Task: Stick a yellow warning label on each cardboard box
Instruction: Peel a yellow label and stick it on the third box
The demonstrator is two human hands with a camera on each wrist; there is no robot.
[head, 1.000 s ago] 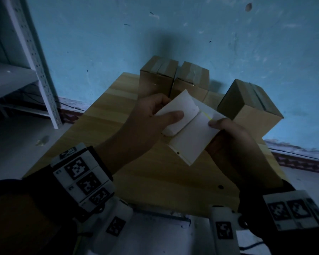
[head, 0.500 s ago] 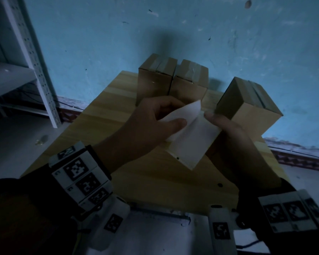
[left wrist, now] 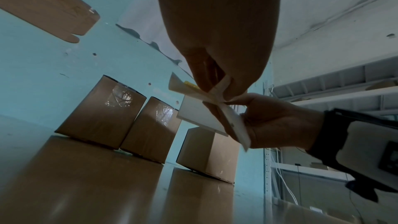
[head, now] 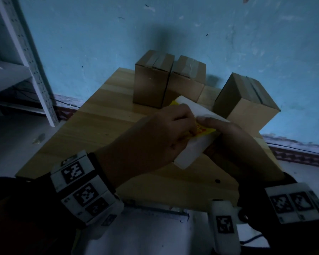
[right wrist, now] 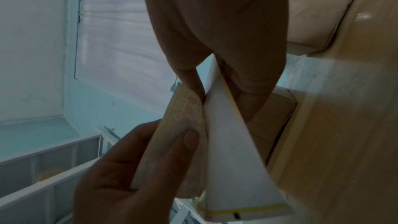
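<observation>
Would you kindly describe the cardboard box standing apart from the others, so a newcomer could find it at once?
Start at the light wooden table against the blue wall. Two brown cardboard boxes stand side by side at its far edge. The target brown cardboard box stands alone to their right, turned at an angle.

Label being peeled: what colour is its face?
Yellow with red print; the label shows best in the head view.

The left hand [head: 155,137] covers most of the yellow label [head: 205,130], so its red print stays unreadable. Under the right hand [head: 228,138], the white backing sheet [head: 190,153] is partly hidden. Beyond both hands, the middle box [head: 187,83] has its base concealed.
</observation>
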